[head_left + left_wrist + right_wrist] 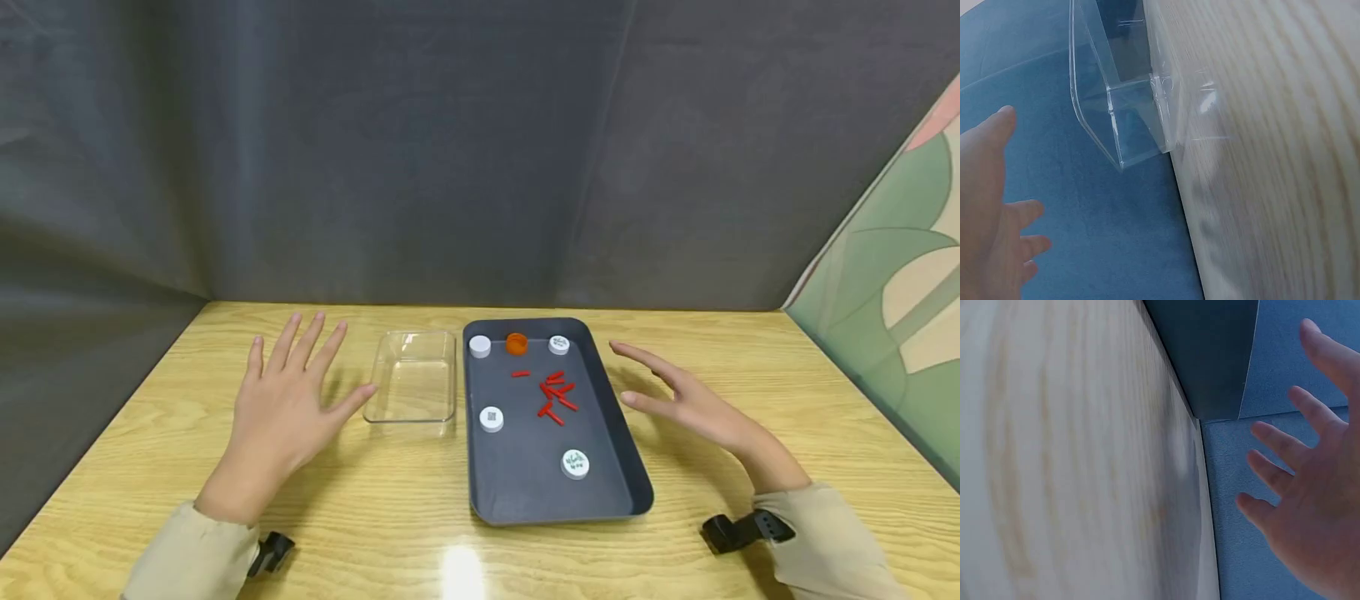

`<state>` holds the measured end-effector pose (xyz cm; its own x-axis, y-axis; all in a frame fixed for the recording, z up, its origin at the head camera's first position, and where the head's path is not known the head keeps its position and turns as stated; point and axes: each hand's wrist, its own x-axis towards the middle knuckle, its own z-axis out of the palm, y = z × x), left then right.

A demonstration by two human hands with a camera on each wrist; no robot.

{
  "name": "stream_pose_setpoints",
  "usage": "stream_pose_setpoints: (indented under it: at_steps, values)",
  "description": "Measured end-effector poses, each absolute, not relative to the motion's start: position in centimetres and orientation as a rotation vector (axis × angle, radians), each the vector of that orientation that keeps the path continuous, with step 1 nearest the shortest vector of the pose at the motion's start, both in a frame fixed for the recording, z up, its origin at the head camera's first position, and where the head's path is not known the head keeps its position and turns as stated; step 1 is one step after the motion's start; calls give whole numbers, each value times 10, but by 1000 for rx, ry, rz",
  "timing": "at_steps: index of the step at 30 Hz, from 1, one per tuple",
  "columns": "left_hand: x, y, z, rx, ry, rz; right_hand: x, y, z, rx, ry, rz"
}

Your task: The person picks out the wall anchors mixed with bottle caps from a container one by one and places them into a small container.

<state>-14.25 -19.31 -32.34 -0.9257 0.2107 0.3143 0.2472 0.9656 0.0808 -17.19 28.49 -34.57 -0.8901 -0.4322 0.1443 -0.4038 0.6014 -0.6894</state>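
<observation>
A dark grey tray (517,492) lies on the wooden table (420,508). In it are several small red sticks (555,392), an orange cap (517,342) and several white round caps (491,418). A clear plastic box (414,377) stands empty just left of the tray. My left hand (288,400) hovers open, fingers spread, left of the box, its thumb near the box's corner. My right hand (686,400) hovers open to the right of the tray. Neither hand holds anything. The left wrist view shows the clear box (1122,94) close up and my left hand (991,212).
A dark curtain (420,150) hangs behind the table. A panel with a green pattern (892,308) stands at the right. Bare tabletop lies in front of the tray and box. The right wrist view shows my right hand (1310,487) and the tray's dark side (1210,356).
</observation>
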Motion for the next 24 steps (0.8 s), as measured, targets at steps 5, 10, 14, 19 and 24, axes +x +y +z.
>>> stream_pose_setpoints:
  at_steps: [5,10,14,19,24]
  values:
    - [-142,-192,-322,-366,-2798,-172,-171,284,-349,-771,2678,-1232]
    - [-141,-186,-319,-448,-2768,-203,-173,285,-350,-752,2564,-1283]
    - [-141,-177,-319,-538,-2750,-234,-175,284,-352,-714,2489,-1286]
    - [-146,-162,-319,-660,-2724,-255,-176,283,-357,-740,2474,-1241]
    - [-157,-141,-316,-839,-2672,-308,-173,284,-360,-725,2486,-1229]
